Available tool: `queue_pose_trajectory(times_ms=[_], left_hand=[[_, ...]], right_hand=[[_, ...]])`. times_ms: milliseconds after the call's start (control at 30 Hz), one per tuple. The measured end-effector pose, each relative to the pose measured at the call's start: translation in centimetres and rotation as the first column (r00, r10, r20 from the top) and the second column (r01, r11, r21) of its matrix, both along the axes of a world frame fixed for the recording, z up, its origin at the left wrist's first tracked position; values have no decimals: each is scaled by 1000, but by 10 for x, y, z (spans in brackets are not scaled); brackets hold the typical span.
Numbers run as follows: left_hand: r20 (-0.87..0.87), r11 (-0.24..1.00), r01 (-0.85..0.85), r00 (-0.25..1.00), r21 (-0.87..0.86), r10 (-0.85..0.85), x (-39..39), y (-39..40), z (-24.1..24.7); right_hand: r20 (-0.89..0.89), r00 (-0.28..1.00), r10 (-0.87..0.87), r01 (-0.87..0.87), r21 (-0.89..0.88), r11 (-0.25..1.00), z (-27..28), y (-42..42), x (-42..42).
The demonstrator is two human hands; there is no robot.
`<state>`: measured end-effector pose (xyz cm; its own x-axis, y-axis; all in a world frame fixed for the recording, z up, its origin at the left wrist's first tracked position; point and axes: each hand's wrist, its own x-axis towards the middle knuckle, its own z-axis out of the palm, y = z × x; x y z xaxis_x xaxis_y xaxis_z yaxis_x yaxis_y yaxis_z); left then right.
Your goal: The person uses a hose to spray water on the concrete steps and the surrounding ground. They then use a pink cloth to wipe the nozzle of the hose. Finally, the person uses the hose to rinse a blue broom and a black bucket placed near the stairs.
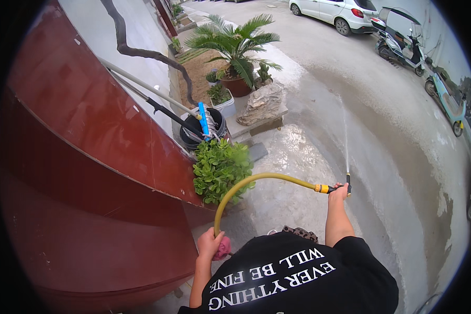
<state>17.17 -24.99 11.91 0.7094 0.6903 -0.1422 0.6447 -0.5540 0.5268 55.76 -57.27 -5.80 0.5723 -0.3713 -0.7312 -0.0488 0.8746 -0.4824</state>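
My right hand [338, 192] is wrapped around the grip of a black-and-yellow hose spray nozzle [348, 179], held out at the end of a stretched arm. A thin jet of water [345, 143] leaves its tip and runs forward over the concrete. From the yellow coupling, a yellow garden hose [259, 177] arches back to my left hand [209, 244], which is closed around it near my body. A pink cloth [223, 249] is bunched against that same hand; whether the fingers pinch it is hard to tell. Below the left hand, my shirt hides most of the hose.
A dark red metal panel [141, 157] stands at my left. Beside it are a leafy green plant [221, 168], a black bucket [188, 139] with a blue squeegee-like head [204, 119], a rock [262, 104] and a potted cycad [237, 87]. Scooters [449, 100] and a white car [333, 13] are parked ahead right.
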Motion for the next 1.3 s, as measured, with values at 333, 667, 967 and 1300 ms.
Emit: queue_pose_trajectory(times_ms=[333,667,967,1300], left_hand=[[-32,995,-83,996,46,85,-19,-56,-4],[-130,995,-86,987,56,92,-17,-135,-18],[-145,987,-160,976,17,161,-29,-226,-20],[-99,868,-410,887,279,451,-112,-256,-23]], right_hand=[[-44,993,114,-113,24,993,-6,-33,12],[-56,998,42,-45,-42,998,-19,-99,1],[-2,959,283,-282,99,954,-82,-204,-5],[389,751,534,-628,170,759,-10,-108,8]])
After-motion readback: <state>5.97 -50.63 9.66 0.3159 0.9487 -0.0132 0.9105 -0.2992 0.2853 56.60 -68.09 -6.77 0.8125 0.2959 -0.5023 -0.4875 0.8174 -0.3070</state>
